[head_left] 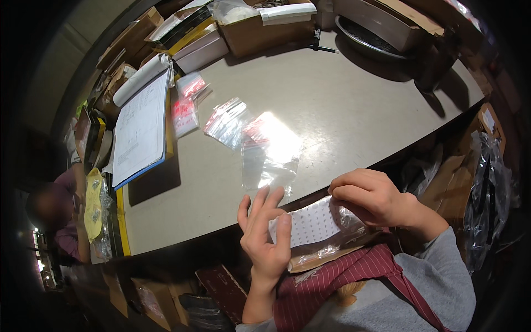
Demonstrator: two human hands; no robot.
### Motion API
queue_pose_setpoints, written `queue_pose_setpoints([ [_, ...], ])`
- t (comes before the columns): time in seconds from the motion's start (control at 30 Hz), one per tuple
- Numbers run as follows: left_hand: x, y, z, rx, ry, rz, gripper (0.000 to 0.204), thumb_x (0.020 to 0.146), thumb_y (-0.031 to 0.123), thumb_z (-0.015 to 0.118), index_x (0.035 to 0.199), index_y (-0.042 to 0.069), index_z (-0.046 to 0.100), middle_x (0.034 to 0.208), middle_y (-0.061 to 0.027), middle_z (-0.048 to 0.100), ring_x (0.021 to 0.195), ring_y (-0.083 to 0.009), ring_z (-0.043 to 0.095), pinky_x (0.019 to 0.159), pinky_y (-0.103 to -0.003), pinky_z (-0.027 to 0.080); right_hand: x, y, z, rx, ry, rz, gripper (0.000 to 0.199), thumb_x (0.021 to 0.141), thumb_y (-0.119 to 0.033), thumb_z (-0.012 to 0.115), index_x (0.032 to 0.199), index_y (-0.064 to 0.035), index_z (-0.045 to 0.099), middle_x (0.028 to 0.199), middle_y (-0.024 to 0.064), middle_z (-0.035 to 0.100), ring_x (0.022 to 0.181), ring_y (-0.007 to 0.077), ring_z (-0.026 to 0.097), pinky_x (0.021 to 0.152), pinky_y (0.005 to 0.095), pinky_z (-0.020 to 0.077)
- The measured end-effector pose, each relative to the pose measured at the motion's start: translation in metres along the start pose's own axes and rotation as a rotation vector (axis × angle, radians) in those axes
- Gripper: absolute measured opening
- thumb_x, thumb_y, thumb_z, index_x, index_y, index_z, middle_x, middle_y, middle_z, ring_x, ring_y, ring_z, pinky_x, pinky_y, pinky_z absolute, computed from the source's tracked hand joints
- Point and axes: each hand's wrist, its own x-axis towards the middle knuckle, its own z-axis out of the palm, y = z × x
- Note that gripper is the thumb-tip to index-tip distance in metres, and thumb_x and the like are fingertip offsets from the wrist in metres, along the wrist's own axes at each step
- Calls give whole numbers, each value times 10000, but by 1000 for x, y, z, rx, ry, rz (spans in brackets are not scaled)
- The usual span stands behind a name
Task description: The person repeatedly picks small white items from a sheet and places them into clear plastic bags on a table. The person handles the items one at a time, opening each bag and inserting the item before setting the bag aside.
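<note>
A white sheet (314,222) with rows of small dark marks, like a sheet of labels, is stretched between my hands at the table's front edge. My left hand (264,235) has its left end between thumb and fingers, other fingers raised. My right hand (368,195) is closed by the right end, fingertips pinched together; whether anything small is in them I cannot tell. Crinkled clear plastic (351,221) lies below the right hand, above an open cardboard box (315,260) at my lap. Just beyond my left fingers, clear zip bags (271,152) lie on the table.
More zip bags (225,123) and red-printed packets (185,113) lie farther left, beside a clipboard with papers (142,130). Boxes (265,30) line the far edge; a round pan of dark bits (368,41) stands far right. Another person (63,216) sits at the left.
</note>
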Motion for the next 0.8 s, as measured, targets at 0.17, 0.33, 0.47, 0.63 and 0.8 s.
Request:
queue_pose_setpoints([
  [0.17,0,-1,2,51,-15,43,90,940,73,678,892,-3,683,1268,-220,745,1335,-424,625,1206,-563,301,9,4,-9,218,92,99,138,970,-47,657,1094,4,625,1217,205,645,1109,366,664,953,429,543],
  [0.33,-7,13,21,56,-102,175,111,887,45,688,964,-32,703,1291,-235,726,1319,-436,630,1174,-548,347,42,16,-11,136,-8,78,124,975,-90,644,1064,-11,610,1410,228,537,1355,422,491,1137,526,414],
  [0.47,-9,19,32,37,-107,204,109,858,41,722,944,-21,696,1271,-271,717,1330,-442,620,1157,-544,358,55,28,19,32,-22,34,155,922,-97,673,1036,-18,606,1443,208,536,1404,473,415,1167,572,364],
  [0.63,-10,22,29,77,-119,212,78,847,47,737,883,7,680,1253,-267,727,1327,-443,625,1184,-550,314,62,23,33,-207,10,21,255,847,-127,734,1031,-4,607,1412,221,539,1394,479,421,1149,617,360],
  [0.8,-17,25,7,71,-102,181,61,831,34,723,864,5,681,1220,-240,750,1299,-418,654,1198,-548,293,61,27,4,-176,-78,210,444,834,-262,805,1121,12,604,1370,218,533,1337,435,449,1161,564,351],
])
